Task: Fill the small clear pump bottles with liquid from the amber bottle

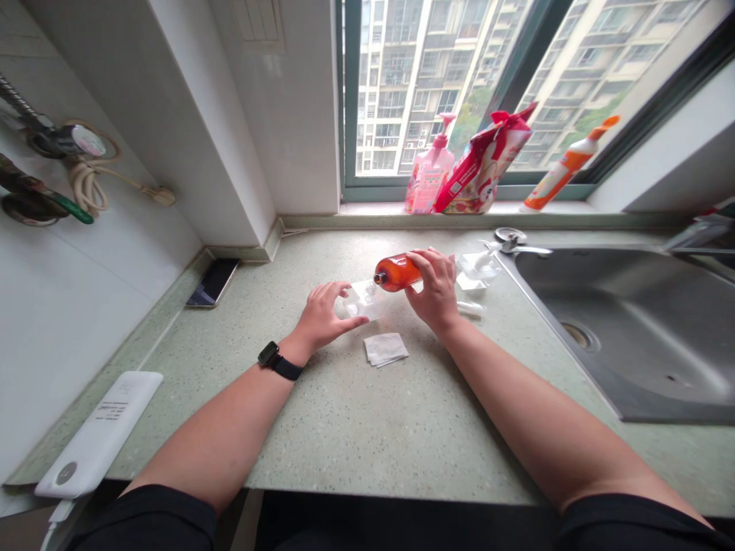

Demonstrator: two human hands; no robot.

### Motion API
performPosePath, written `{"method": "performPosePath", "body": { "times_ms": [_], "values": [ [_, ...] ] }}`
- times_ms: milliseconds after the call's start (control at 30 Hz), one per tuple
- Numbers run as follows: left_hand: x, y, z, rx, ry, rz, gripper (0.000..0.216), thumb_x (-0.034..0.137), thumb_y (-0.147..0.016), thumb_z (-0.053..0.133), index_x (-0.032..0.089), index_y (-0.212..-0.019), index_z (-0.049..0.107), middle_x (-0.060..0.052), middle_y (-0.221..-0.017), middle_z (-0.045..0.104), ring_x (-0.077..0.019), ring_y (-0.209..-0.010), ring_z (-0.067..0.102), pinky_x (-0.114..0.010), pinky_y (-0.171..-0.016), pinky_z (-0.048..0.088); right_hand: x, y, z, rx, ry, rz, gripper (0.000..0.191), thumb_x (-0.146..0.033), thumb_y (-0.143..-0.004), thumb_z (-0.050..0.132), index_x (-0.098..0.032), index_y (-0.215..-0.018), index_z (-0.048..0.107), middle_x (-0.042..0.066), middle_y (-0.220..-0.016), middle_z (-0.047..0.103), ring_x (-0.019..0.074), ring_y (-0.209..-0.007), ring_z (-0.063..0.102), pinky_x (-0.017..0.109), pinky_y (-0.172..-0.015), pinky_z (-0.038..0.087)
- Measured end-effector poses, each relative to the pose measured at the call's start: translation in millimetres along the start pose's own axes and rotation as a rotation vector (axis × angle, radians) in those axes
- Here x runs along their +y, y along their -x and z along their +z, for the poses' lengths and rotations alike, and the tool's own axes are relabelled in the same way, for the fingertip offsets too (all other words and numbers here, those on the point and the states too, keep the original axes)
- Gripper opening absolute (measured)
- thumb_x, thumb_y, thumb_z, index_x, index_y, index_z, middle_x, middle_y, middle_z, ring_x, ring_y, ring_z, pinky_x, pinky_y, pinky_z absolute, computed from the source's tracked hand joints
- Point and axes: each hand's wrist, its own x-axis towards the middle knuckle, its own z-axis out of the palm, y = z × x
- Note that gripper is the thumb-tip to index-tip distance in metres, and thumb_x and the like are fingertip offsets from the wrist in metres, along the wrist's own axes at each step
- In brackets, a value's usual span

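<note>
My right hand (433,287) grips an orange bottle (397,273) tipped on its side, its open mouth pointing left. Below and left of that mouth is a small clear plastic container (367,302) on the countertop. The curved fingers and thumb of my left hand (325,314), which wears a black watch, hold this container from its left side. A folded white tissue (386,349) lies just in front. Behind my right hand are a clear plastic piece with a pump-like top (479,264) and a small white tube-like item (471,308), partly hidden.
A steel sink (643,329) with a faucet (525,249) is set into the counter at right. On the windowsill stand a pink pump bottle (429,176), a red bag (488,164) and an orange-white bottle (566,170). At left lie a phone (212,283) and a white power bank (100,432).
</note>
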Motion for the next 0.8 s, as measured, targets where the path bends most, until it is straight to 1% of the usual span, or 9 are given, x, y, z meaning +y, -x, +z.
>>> {"method": "performPosePath", "body": {
  "times_ms": [133, 267, 600, 800],
  "values": [
    [1.1, 0.4, -0.4, -0.003, -0.002, 0.003, 0.066, 0.065, -0.079, 0.090, 0.026, -0.125, 0.062, -0.006, -0.115, 0.073, -0.0322, -0.112, 0.070, -0.054, -0.107, 0.050, -0.7, 0.1, -0.6, 0.007, 0.016, -0.013, 0.073, -0.009, -0.082, 0.063, -0.034, -0.150, 0.053, 0.009, -0.148, 0.061, 0.0371, -0.149, 0.048, 0.072, -0.130, 0.025],
    [1.9, 0.2, -0.4, -0.006, -0.010, -0.003, 0.066, 0.065, -0.079, 0.090, 0.027, -0.125, 0.062, -0.006, -0.114, 0.073, -0.0325, -0.112, 0.070, -0.055, -0.107, 0.050, -2.0, -0.5, -1.5, 0.036, 0.003, -0.005, 0.070, -0.008, -0.083, 0.062, -0.034, -0.147, 0.054, 0.009, -0.147, 0.062, 0.0366, -0.149, 0.049, 0.072, -0.130, 0.025],
    [6.2, 0.6, -2.8, -0.025, -0.024, -0.034, 0.067, 0.064, -0.079, 0.090, 0.027, -0.126, 0.062, -0.006, -0.116, 0.074, -0.0327, -0.112, 0.070, -0.055, -0.107, 0.051, -4.1, -1.2, -3.0, 0.033, 0.008, -0.004, 0.068, -0.007, -0.083, 0.061, -0.034, -0.145, 0.056, 0.009, -0.147, 0.062, 0.0358, -0.150, 0.048, 0.071, -0.131, 0.023],
    [6.2, 0.3, -2.7, -0.024, -0.012, -0.033, 0.066, 0.065, -0.079, 0.090, 0.026, -0.125, 0.062, -0.006, -0.115, 0.074, -0.0326, -0.112, 0.070, -0.056, -0.108, 0.051, -6.3, -1.8, -5.9, 0.021, 0.047, -0.017, 0.072, -0.006, -0.082, 0.060, -0.035, -0.148, 0.054, 0.009, -0.147, 0.061, 0.0375, -0.151, 0.047, 0.074, -0.131, 0.021]
  ]
}}
